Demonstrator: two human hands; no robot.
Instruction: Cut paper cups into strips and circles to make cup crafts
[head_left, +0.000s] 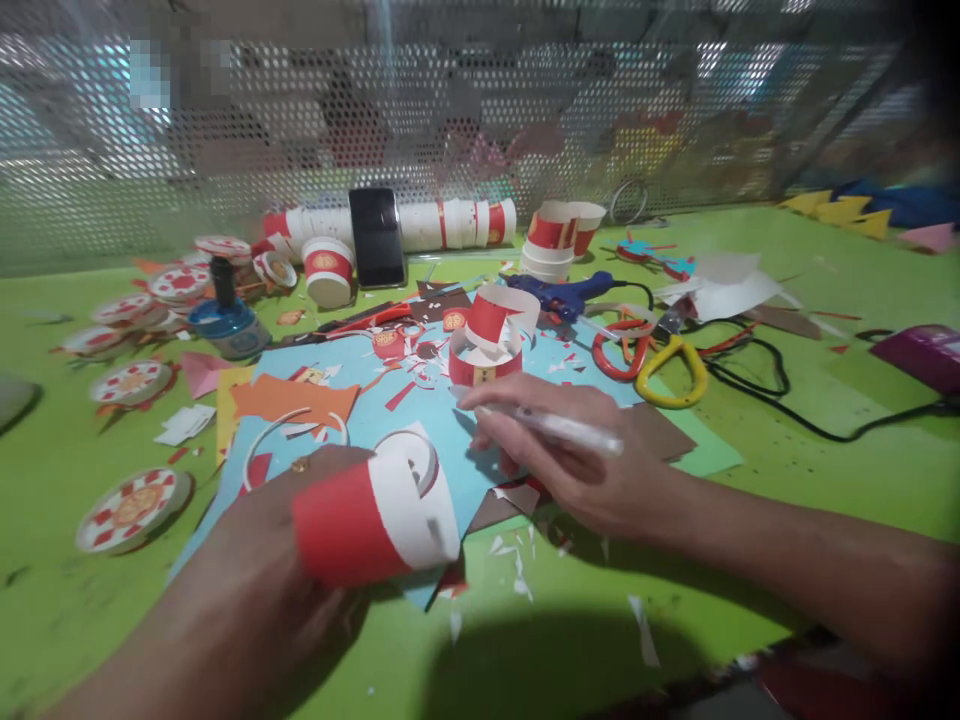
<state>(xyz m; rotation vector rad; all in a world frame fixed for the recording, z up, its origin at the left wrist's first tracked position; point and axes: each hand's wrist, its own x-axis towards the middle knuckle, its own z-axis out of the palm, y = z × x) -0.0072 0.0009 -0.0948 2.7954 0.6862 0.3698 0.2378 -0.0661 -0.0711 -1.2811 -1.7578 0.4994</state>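
Note:
A red-and-white paper cup [375, 520], tilted on its side with a curled cut strip at its edge, is in my left hand [277, 540]; the cup hides most of those fingers. My right hand [570, 440] pinches a slim, pale pen-like tool [566, 432], its tip pointing left, apart from the cup. Just beyond the right fingertips stands a cut red-and-white cup ring [486, 365] with a curled strip above it. Blue paper sheets [367, 385] lie under both hands, strewn with paper scraps. A thin white paper ring [251, 450] is beside my left hand.
Decorated discs [135, 510] and a blue glue or ink bottle [229, 320] are at left. A stack of cups [450, 225], a phone [377, 240] and a whole cup [328, 272] stand behind. At right are a blue glue gun [562, 295], scissors [671, 372] and black cable [795, 415].

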